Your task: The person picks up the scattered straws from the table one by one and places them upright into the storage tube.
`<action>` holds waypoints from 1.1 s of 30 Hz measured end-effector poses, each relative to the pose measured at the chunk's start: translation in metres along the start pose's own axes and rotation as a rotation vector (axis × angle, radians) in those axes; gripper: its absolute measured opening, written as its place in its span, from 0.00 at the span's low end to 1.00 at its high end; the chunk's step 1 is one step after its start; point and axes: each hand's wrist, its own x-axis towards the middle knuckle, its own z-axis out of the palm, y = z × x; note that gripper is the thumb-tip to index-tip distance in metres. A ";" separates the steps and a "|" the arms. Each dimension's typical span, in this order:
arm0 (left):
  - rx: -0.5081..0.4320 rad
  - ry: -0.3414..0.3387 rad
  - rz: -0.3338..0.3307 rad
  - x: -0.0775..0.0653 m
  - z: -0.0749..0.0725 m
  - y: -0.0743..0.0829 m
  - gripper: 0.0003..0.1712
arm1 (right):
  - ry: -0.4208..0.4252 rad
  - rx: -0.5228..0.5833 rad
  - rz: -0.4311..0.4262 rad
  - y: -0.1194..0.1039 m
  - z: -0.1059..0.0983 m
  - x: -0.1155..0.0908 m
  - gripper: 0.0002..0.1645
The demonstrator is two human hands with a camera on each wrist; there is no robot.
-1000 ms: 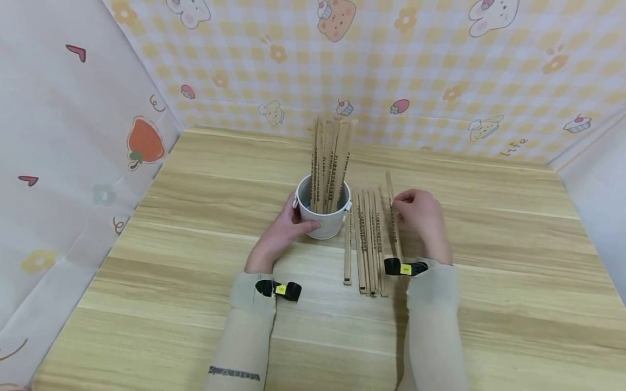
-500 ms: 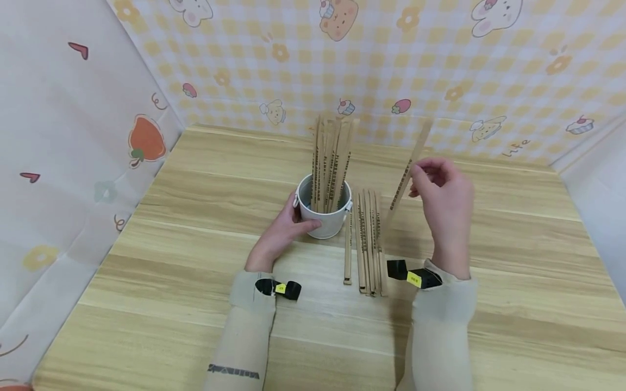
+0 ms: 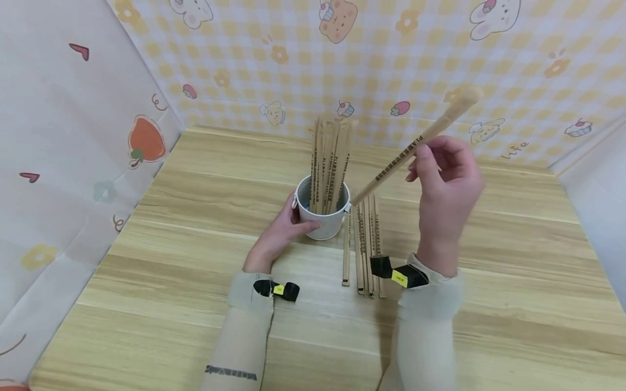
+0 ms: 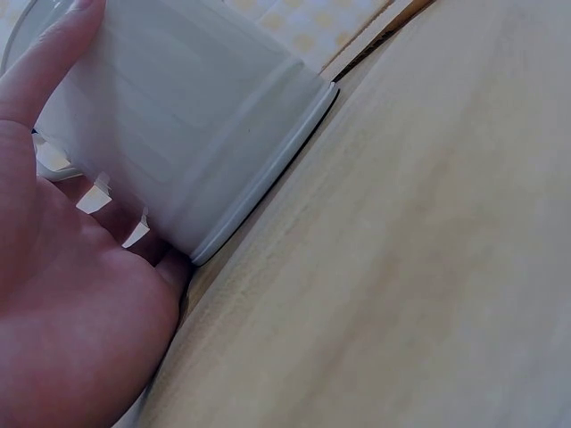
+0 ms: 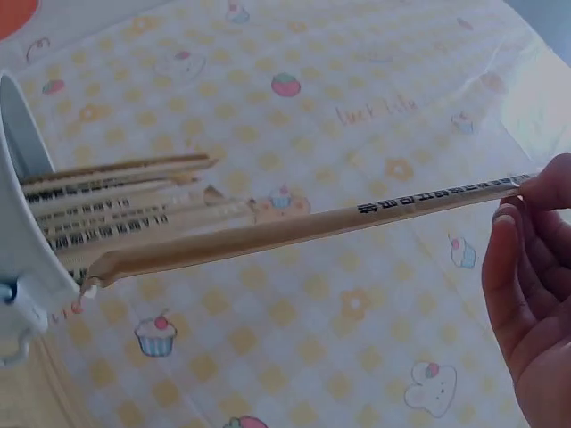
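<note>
A small white metal bucket (image 3: 329,225) stands on the table, holding several upright paper-wrapped straws (image 3: 332,163). My left hand (image 3: 282,234) grips its left side, thumb across the front; in the left wrist view the fingers curl behind the bucket (image 4: 178,116). Between thumb and fingertips, my right hand (image 3: 447,187) pinches one wrapped straw (image 3: 397,163) near its middle. That straw is raised and slanted, its lower end close to the bucket's right rim. In the right wrist view the straw's (image 5: 259,236) folded end overlaps the rim's edge.
More wrapped straws (image 3: 370,239) lie side by side on the wooden table (image 3: 313,336), just right of the bucket. Behind the table rises a yellow checked backdrop (image 3: 274,32), with a white patterned one (image 3: 63,136) on the left.
My right hand has lifted the straw from the table beside the row and tilted it, swinging its lower end left to the bucket's rim. The left hand and bucket have stayed put.
</note>
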 end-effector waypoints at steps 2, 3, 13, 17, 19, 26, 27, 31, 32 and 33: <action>0.011 -0.001 -0.001 0.000 0.000 0.000 0.52 | 0.007 0.013 -0.022 -0.001 0.006 -0.001 0.05; 0.017 -0.002 0.000 0.000 0.000 0.001 0.52 | 0.009 0.015 -0.028 -0.002 0.009 -0.001 0.05; 0.010 -0.010 0.016 0.000 0.000 -0.001 0.52 | -0.056 -0.053 -0.045 -0.004 0.023 -0.008 0.02; 0.013 -0.004 0.007 0.000 0.000 -0.001 0.52 | -0.075 -0.117 -0.013 -0.001 0.023 -0.009 0.03; 0.009 -0.006 0.009 0.000 0.000 -0.001 0.52 | -0.086 -0.159 0.028 0.002 0.024 -0.009 0.03; -0.018 -0.006 0.025 0.001 -0.001 -0.002 0.53 | -0.183 -0.356 0.190 0.022 0.026 -0.012 0.08; -0.016 -0.006 0.024 0.001 -0.001 -0.002 0.52 | -0.203 -0.387 0.202 0.027 0.026 -0.012 0.08; 0.005 -0.004 0.018 0.001 0.000 -0.002 0.51 | -0.266 -0.493 0.235 0.049 0.021 -0.014 0.11; 0.007 -0.002 0.015 0.001 0.000 -0.002 0.51 | -0.280 -0.512 0.243 0.055 0.019 -0.014 0.11; 0.010 0.000 0.014 0.001 0.000 -0.002 0.50 | -0.292 -0.535 0.257 0.060 0.018 -0.015 0.12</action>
